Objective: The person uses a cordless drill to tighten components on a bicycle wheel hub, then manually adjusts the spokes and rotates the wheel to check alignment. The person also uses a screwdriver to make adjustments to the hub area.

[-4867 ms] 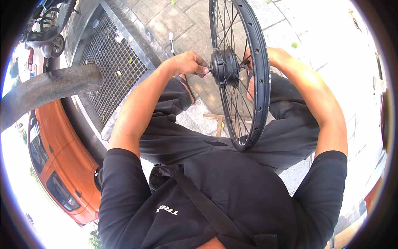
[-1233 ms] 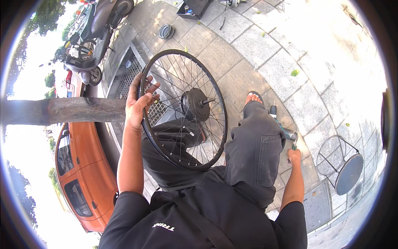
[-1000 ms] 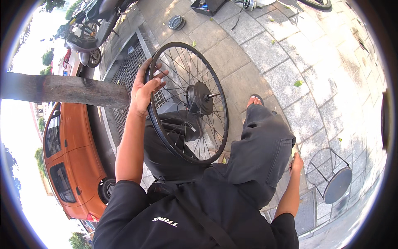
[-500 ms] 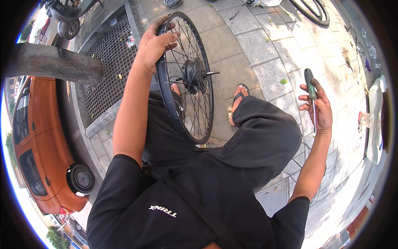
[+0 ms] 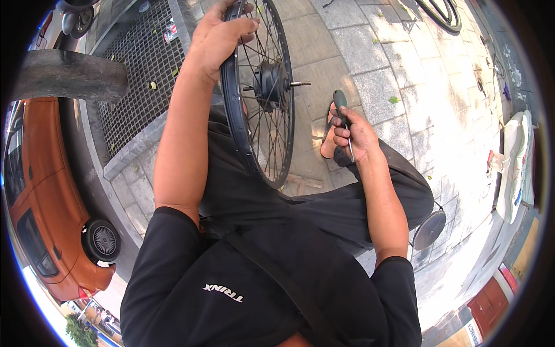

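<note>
A black bicycle wheel rim [image 5: 234, 124] stands upright between my legs, with no tyre on it. Spokes join it to a thick black hub [image 5: 269, 85], from which a metal axle [image 5: 300, 84] sticks out to the right. My left hand [image 5: 218, 40] grips the top of the rim, thumb on the spoke side and fingers around it. To the right of the wheel and apart from it, my right hand [image 5: 358, 136] is closed around a screwdriver [image 5: 340, 99]. Its dark green handle points up and away; the metal shaft runs back along my palm toward the wrist.
A tree trunk [image 5: 72, 75] and a metal floor grating [image 5: 144, 87] are at the left, with an orange car [image 5: 58, 196] beyond the kerb. Another wheel [image 5: 442, 14] lies at the far right. A round dark disc [image 5: 429, 230] is beside my right knee.
My right hand has swung left, bringing the screwdriver in from the far right toward the wheel. My left hand keeps its hold on the rim; the view has shifted slightly.
</note>
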Available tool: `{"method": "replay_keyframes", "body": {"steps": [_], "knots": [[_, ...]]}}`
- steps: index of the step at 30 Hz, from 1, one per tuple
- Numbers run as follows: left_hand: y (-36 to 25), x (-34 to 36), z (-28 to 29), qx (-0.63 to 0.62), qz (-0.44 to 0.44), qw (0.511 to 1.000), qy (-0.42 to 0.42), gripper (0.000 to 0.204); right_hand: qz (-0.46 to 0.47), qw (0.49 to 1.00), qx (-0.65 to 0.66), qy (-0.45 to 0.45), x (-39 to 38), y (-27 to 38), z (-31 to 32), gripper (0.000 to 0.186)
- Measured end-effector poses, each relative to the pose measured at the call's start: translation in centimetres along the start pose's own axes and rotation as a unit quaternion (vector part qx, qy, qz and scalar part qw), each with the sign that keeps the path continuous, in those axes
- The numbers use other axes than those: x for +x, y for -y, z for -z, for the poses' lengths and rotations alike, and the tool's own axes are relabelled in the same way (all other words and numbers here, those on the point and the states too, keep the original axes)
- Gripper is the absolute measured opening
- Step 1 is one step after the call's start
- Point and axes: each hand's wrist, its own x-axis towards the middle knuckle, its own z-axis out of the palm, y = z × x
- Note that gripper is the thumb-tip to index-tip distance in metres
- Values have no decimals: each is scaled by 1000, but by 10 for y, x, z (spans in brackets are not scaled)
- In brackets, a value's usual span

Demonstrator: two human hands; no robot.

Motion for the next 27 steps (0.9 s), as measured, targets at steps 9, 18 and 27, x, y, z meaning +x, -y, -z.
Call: {"method": "replay_keyframes", "body": {"steps": [9,18,27], "knots": [[0,1,3,-36,-9,999,-15,71,159,973,-129,-108,28,0,-44,24],[8,6,26,-34,-1,999,26,76,275,949,17,-151,33,7,-12,33],[-3,-2,11,-29,1,1000,-12,77,148,966,-142,-157,64,-24,-2,31]]}}
